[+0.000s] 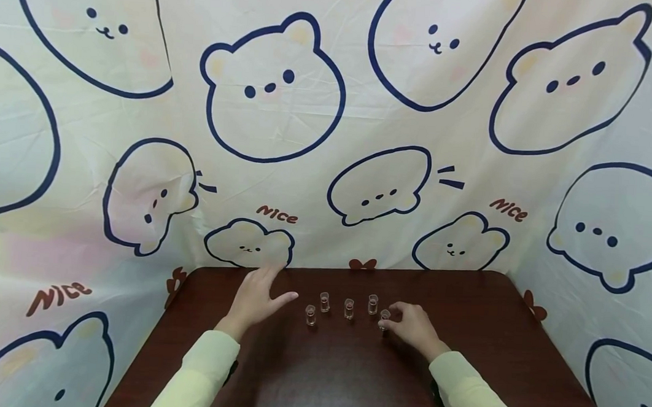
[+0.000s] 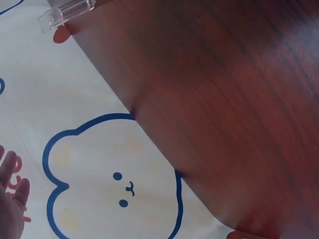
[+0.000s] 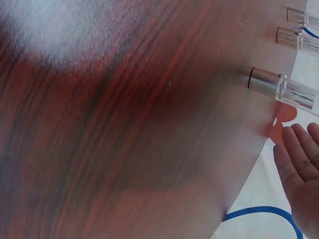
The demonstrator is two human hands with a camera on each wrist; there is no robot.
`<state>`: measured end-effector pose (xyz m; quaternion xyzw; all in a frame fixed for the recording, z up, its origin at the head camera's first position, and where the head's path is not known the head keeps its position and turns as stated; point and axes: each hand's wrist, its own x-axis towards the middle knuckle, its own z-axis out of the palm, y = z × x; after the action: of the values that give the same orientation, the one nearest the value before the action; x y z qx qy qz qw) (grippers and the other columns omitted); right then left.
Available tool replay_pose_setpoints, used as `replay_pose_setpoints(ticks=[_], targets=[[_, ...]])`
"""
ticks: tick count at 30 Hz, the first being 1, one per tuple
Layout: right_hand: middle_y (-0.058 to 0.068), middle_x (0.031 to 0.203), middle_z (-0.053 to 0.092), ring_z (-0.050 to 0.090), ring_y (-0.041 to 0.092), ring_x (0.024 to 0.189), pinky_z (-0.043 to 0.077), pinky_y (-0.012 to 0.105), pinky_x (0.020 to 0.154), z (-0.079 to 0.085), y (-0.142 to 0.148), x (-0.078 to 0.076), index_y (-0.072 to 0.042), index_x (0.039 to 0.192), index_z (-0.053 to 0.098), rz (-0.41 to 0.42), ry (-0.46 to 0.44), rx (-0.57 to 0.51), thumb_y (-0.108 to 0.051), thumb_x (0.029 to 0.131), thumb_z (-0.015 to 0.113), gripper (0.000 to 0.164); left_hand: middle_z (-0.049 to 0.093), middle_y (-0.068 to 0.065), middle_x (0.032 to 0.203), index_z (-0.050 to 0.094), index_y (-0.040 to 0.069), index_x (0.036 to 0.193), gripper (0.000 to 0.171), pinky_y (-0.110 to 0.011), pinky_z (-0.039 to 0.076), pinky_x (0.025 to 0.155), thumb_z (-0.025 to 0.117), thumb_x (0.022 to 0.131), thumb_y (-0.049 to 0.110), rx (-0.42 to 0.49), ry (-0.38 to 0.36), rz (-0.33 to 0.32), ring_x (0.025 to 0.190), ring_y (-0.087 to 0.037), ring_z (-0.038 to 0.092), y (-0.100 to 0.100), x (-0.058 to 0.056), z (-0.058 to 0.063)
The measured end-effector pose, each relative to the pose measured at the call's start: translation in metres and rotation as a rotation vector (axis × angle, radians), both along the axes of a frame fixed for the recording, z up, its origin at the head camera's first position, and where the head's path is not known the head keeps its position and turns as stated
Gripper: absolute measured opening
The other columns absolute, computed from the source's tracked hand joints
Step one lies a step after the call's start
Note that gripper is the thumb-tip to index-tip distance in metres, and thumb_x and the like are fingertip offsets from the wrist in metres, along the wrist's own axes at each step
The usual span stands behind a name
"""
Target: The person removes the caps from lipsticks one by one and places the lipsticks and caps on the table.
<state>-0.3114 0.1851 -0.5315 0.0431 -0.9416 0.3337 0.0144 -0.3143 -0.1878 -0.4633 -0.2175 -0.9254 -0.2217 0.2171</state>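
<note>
Several small clear shot glasses (image 1: 349, 309) stand upright on the dark wooden table (image 1: 328, 376), well apart from one another. My left hand (image 1: 254, 301) is left of them, fingers extended and thumb pointing toward the leftmost glass (image 1: 311, 315). In the left wrist view, part of that hand (image 2: 12, 199) shows at the left edge. At the other end of the group, my right hand (image 1: 413, 328) is beside the rightmost glass (image 1: 384, 317), its thumb overlapping the glass. The right wrist view shows its fingers (image 3: 299, 159) fairly straight, with a gap to the nearest glass (image 3: 294, 94).
A pale cloth (image 1: 308, 122) printed with bear outlines hangs behind and along both sides of the table. The table's far edge (image 1: 333, 269) lies just beyond the glasses. Bare tabletop stretches between my forearms.
</note>
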Motion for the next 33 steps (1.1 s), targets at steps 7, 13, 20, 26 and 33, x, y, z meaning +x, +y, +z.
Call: replay_pose_setpoints(ticks=[7,13,20,26,33], targets=[[0.004,0.096,0.066,0.059,0.019,0.083,0.052,0.039,0.072,-0.008,-0.005,-0.002,-0.007,0.109,0.068,-0.018,-0.004,-0.012,-0.038,0.077,0.082,0.046,0.054,-0.012,0.137,0.05,0.009,0.14,0.075,-0.054,0.036,0.103,0.067,0.084,0.057,0.006,-0.03,0.012,0.126,-0.03,0.049,0.0,0.006,-0.01],[0.001,0.084,0.062,0.055,0.016,0.071,0.049,0.031,0.06,-0.009,-0.006,-0.001,-0.007,0.102,0.069,-0.019,-0.003,-0.066,-0.033,0.077,0.083,0.039,0.053,-0.011,0.138,0.05,0.011,0.14,0.074,-0.054,0.035,0.104,0.067,0.085,0.057,0.012,-0.063,0.021,0.127,-0.03,0.048,0.001,0.01,-0.016],[-0.001,0.081,0.063,0.056,0.014,0.069,0.048,0.03,0.058,-0.012,-0.009,0.0,-0.009,0.096,0.069,-0.025,0.024,-0.084,-0.026,0.079,0.082,0.028,0.053,-0.011,0.138,0.049,0.011,0.141,0.072,-0.054,0.034,0.105,0.07,0.085,0.05,0.024,-0.088,0.027,0.127,-0.03,0.048,0.002,0.015,-0.021],[-0.002,0.08,0.063,0.058,0.011,0.069,0.05,0.031,0.06,-0.016,-0.009,0.0,-0.009,0.093,0.069,-0.021,0.063,-0.084,-0.022,0.08,0.081,0.023,0.053,-0.011,0.139,0.05,0.01,0.141,0.072,-0.055,0.034,0.105,0.071,0.085,0.049,0.056,-0.106,0.019,0.128,-0.03,0.047,0.004,0.019,-0.026],[-0.004,0.079,0.063,0.06,0.009,0.07,0.051,0.031,0.061,-0.018,-0.008,0.001,-0.011,0.089,0.068,0.012,0.091,-0.118,-0.019,0.082,0.079,0.016,0.054,-0.009,0.138,0.05,0.011,0.14,0.072,-0.054,0.035,0.104,0.069,0.085,0.053,0.065,-0.103,0.018,0.127,-0.029,0.049,0.003,0.024,-0.038]])
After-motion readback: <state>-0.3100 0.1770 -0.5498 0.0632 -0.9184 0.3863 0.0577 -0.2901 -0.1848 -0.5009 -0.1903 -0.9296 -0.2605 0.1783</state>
